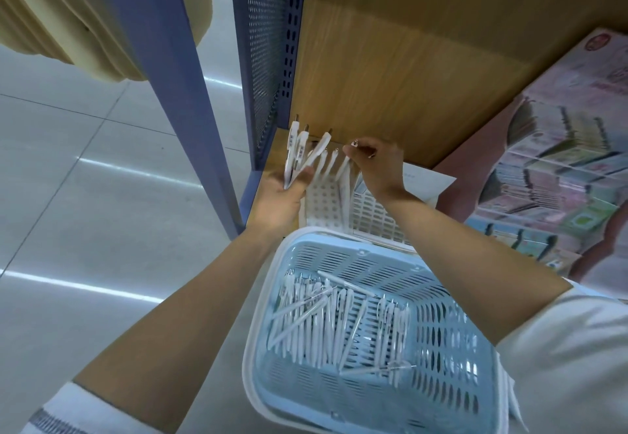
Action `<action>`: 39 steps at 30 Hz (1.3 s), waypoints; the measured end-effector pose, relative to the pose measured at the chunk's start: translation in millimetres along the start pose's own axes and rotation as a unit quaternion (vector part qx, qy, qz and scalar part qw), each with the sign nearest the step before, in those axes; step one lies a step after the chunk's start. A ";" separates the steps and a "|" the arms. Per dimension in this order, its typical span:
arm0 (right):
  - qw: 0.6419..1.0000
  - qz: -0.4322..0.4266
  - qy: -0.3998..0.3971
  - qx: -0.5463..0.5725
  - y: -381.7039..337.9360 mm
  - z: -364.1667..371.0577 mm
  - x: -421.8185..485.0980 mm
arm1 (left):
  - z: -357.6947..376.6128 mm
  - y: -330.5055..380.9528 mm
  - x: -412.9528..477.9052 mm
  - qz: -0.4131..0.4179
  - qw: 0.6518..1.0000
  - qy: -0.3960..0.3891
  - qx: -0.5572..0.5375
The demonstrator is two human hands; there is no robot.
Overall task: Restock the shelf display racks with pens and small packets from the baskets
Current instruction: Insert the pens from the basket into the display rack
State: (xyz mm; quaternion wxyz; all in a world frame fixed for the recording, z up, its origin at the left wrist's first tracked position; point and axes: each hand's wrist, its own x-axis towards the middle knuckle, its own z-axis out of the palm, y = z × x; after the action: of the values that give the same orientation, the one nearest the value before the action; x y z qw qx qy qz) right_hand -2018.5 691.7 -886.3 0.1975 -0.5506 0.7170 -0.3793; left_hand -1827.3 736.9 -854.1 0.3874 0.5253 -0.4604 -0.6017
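A light blue basket (452, 342) with a white rim sits low in the middle and holds several white pens (326, 318). Behind it, on the wooden shelf, stands a white perforated pen rack (324, 201) with a few pens upright in its holes. My left hand (282, 195) grips a fanned bunch of white pens (299, 151) just left of the rack. Above the rack, my right hand (377, 165) pinches the top of one white pen (345, 175), which stands in the rack.
The blue shelf upright (176, 87) and a perforated blue side panel (268, 46) stand at the left, with a wooden back panel (407, 70) behind. Stacks of colourful packets (557, 175) fill the right. Grey floor tiles (85, 178) lie at the left.
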 end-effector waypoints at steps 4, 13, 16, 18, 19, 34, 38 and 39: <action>1.000 0.004 0.008 0.010 -2.1 0.2 -1.2 | -0.7 -5.6 5.7 -0.014 1.000 -0.004 0.000; 1.000 0.014 -0.001 0.006 -0.2 4.8 -3.4 | -2.0 -19.2 15.5 -0.025 0.999 -0.018 -0.011; 1.000 0.016 -0.001 -0.016 -1.6 9.8 -0.5 | -2.1 -20.4 16.5 -0.022 0.999 -0.023 -0.011; 0.999 0.020 -0.002 -0.041 -2.4 12.0 1.4 | -1.0 -19.1 16.1 -0.016 0.999 -0.027 -0.014; 0.998 0.018 -0.003 -0.057 -2.9 12.2 1.6 | -0.5 -18.6 15.9 -0.014 0.999 -0.028 -0.016; 0.936 0.104 -0.212 0.263 -49.3 -14.0 -21.3 | 7.2 6.3 -6.6 0.025 1.000 -0.014 0.001; 0.899 0.152 -0.169 0.374 -58.8 -20.9 -17.7 | -2.7 4.7 -4.3 0.007 1.000 -0.016 0.010; 0.891 0.163 -0.140 0.400 -58.7 -25.5 -12.9 | -6.6 3.2 -3.6 -0.009 1.000 -0.003 0.002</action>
State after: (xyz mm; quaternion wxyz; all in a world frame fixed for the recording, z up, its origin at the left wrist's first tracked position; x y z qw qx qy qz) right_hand -1994.7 706.0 -827.1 0.5585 -0.3476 0.5495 -0.5151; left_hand -1820.3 738.4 -850.2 0.3795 0.5284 -0.4575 -0.6061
